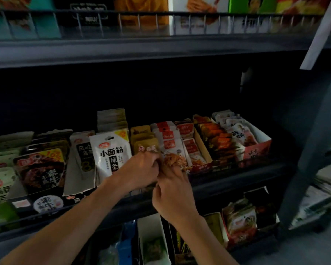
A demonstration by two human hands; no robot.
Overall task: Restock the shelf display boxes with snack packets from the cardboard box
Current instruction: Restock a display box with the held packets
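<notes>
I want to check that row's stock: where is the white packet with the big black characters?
In the head view the white packet stands front of its row, left of centre on the middle shelf, just left of the left hand.

Two bare forearms reach forward and up from the bottom edge toward the front rail of the middle shelf [227, 167]. The left hand [141, 169] sits just above that rail, knuckles up, fingers curled at their tips. The right hand [173, 190] is touching it from the right, crossing the rail, fingers bent forward, their tips hidden.
</notes>
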